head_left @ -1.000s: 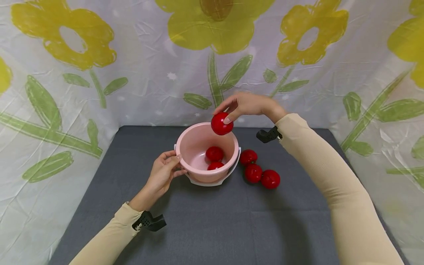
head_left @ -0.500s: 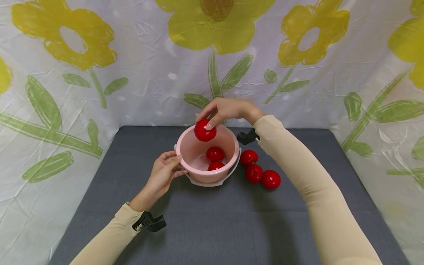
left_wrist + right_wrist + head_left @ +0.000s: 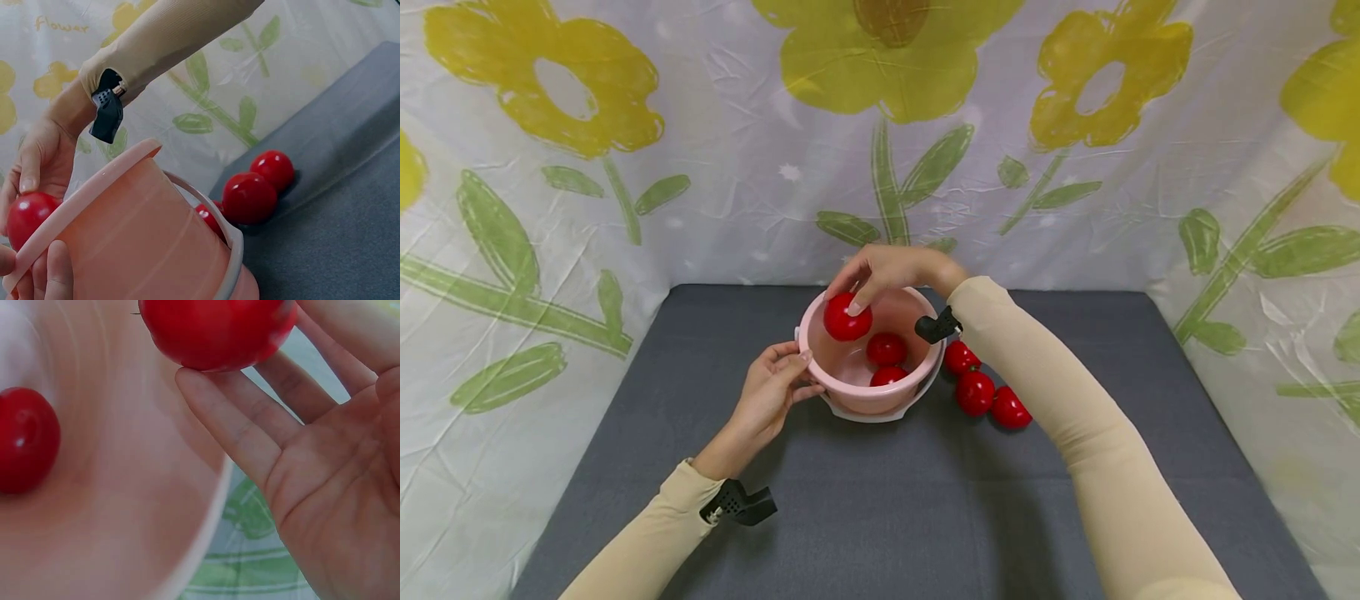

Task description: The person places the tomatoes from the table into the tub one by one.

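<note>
A pink bucket (image 3: 871, 402) with a pale handle stands on the dark cloth in the head view. My left hand (image 3: 772, 385) grips its left rim, thumb on top and fingers beneath. Between the thumb and fingers of my right hand (image 3: 887, 273) is a shiny red tomato (image 3: 847, 317), held at the bucket's mouth toward the left inner wall. Two more tomatoes lie on the bucket floor, one tomato (image 3: 887, 349) behind the other tomato (image 3: 889, 376). The right wrist view shows the held tomato (image 3: 215, 331) at the fingertips, its top cut off by the frame.
Right of the bucket, three tomatoes (image 3: 975, 392) sit in a cluster on the dark cloth (image 3: 850, 517), the right sleeve partly covering them. A pale curtain (image 3: 730, 167) printed with yellow flowers hangs behind and along both sides.
My right hand has carried the tomato leftward and down, from above the bucket's right rear rim to inside its mouth on the left. The left hand has stayed on the rim.
</note>
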Tool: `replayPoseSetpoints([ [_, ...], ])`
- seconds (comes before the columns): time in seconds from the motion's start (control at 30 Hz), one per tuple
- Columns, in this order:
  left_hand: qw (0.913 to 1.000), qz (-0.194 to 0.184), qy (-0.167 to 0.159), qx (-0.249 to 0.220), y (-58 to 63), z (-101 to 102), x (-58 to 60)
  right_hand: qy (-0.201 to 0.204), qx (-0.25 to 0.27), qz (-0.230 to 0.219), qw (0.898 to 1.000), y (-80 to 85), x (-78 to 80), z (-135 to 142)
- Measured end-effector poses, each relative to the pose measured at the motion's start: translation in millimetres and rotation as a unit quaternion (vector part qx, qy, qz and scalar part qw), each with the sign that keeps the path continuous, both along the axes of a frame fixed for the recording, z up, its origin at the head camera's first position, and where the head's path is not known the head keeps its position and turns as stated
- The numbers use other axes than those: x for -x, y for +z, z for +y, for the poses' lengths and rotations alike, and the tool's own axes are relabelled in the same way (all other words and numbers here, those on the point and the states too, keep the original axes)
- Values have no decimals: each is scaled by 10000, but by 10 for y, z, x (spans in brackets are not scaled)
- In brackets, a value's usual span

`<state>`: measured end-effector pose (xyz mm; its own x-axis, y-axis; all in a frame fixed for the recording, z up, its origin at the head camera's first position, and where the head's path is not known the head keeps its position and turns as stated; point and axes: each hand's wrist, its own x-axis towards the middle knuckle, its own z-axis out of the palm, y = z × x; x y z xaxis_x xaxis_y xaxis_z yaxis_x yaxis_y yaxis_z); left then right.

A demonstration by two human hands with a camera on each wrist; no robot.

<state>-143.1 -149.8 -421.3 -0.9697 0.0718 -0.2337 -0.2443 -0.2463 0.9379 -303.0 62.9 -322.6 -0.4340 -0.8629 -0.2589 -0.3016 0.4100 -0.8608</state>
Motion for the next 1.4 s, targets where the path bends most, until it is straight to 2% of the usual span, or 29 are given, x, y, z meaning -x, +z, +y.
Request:
replayPoseSetpoints([
  [0.3,10000,0,45,-22,-16,-19,3,210,-335,7,9992,-86,-42,-90],
  [0.47,10000,19,50,-38,-19,-9,0,190,-498,-66,9986,-95,-61,-65],
  [0.7,10000,20,21,-10,-7,-4,-3,184,-261,259,9992,-47,-44,-4],
  [0.9,10000,7,1,2,-13,-6,-5,143,29,204,9997,11,-18,112],
  [1.0,10000,29,0,4,-17,-8,-6,-46,87,93,9999,79,0,223],
  [1.13,10000,72,-7,-1,-16,-18,-4,-518,39,-82,9986,213,30,430],
  [1.4,9999,104,10,-1,-12,-33,4,-1167,-25,-5,9932,350,45,900],
])
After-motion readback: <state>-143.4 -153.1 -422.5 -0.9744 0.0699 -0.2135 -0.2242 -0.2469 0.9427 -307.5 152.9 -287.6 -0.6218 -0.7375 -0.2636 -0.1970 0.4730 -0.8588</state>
